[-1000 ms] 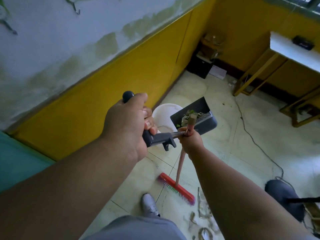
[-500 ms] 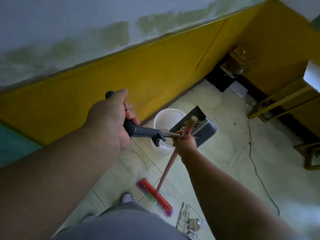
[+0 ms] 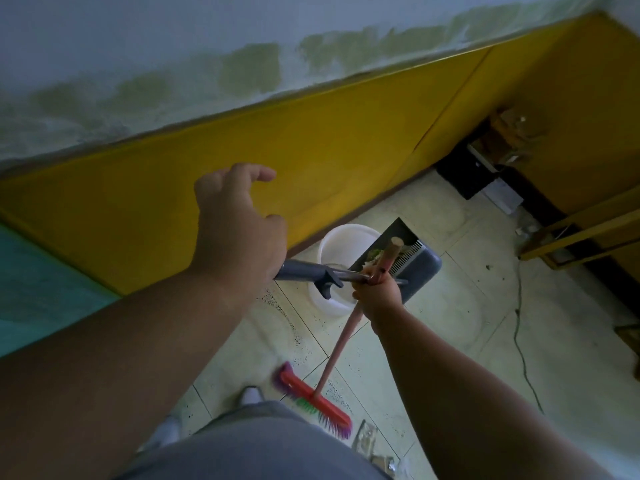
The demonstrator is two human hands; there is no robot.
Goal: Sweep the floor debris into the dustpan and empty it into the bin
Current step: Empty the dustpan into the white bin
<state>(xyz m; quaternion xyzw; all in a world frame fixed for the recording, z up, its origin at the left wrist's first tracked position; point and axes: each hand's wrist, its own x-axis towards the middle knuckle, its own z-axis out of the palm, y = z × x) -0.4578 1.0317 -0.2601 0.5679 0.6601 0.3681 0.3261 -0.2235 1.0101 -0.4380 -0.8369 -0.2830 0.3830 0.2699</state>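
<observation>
the white bin (image 3: 341, 239) stands on the tiled floor (image 3: 457, 306) against the yellow wall (image 3: 311, 161), a little toward 1 o'clock of frame centre. its mouth faces up; the inside is pale and whatever lies at its bottom cannot be made out. the grey dustpan (image 3: 412, 268) hangs over the bin's 3 o'clock rim, tilted, and a small clump of greenish and pale debris (image 3: 372, 256) sits inside it near the comb-like teeth along its edge.

the dustpan's dark handle (image 3: 308, 273) has its long axis running roughly from 9 o'clock to 3 o'clock, pan end toward 3. the left hand (image 3: 239, 230) sits over the 9 o'clock end of that handle; the thumb and a finger are lifted and spread apart above it (whether the lower fingers are curled around the grip is hidden by the back of the hand).

the right hand (image 3: 375, 291) is clamped around the pink stick of the broom (image 3: 332, 362), and it also touches the handle's thin metal rod where the 2 cross. the stick's long axis slants from 1 o'clock, its top end over the pan, down to 7 o'clock, where the red head with purple and green bristles rests on the floor beside a grey shoe (image 3: 251, 394).
</observation>
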